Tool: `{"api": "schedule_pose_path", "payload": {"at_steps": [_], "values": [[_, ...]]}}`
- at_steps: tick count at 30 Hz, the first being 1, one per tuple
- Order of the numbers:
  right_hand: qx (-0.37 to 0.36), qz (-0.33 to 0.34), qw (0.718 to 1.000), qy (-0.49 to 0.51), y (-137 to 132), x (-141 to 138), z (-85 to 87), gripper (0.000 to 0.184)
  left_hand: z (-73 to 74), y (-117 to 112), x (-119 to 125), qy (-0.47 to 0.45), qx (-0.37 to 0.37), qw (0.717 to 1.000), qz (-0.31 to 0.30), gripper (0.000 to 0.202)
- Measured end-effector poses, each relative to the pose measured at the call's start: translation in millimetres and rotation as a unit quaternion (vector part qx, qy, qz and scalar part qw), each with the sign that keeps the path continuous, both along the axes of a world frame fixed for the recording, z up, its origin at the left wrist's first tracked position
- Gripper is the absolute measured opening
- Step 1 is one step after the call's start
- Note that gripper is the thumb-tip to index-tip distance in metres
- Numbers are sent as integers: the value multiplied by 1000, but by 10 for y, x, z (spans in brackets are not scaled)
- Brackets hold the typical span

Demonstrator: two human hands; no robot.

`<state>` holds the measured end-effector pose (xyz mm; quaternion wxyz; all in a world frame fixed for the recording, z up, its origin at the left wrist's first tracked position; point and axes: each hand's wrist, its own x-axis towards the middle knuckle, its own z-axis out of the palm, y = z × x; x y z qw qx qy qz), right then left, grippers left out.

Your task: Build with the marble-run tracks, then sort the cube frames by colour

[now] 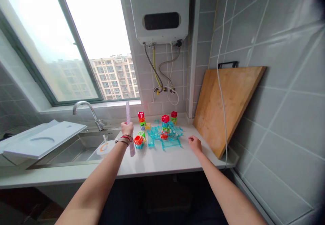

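My left hand is wrapped round a long, pale purple stick, held roughly upright beside the sink. Close to its right is a small group of clear plastic blocks in red, green and blue. A taller stack of blocks rises behind them. Turquoise see-through plastic pieces spread over the middle of the counter, with a red-topped block stack among them. To their right, my right hand is closed near the countertop; whatever its fingers hold, if anything, is hidden.
A steel sink with a tap lies at the left, partly under a white board. A wooden cutting board leans on the right wall, with a white cable hanging before it. A water heater hangs above.
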<state>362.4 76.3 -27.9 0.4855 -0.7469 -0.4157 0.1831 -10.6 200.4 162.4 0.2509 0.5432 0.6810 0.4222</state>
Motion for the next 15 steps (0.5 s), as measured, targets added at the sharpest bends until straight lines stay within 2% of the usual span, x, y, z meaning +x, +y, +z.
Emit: {"api": "schedule_pose_path", "payload": {"at_steps": [3,5,7,10,11,13,14,15], "values": [[16,16,999,29,-174,-115,141,28,-3,-392,-5,-117,-11,991,-70,37],[38,38,997,50,-311,-255,272,33,-110,-803,-33,-187,-14,973,-138,32],[65,80,992,69,-470,-434,439,48,-309,-1295,-54,-249,-23,946,-209,26],[110,160,977,82,-766,-706,759,59,-698,-2027,-42,-316,-55,898,-300,37],[122,182,972,82,-876,-777,880,62,-823,-2236,-31,-335,-77,875,-340,40],[189,221,951,105,-1102,-870,1125,64,-1024,-2577,-22,-385,-150,783,-465,38],[238,226,939,103,-1211,-890,1239,62,-1093,-2707,-30,-379,-189,753,-503,38],[278,224,932,71,-1314,-895,1341,58,-1140,-2812,-46,-354,-222,741,-526,38]]}}
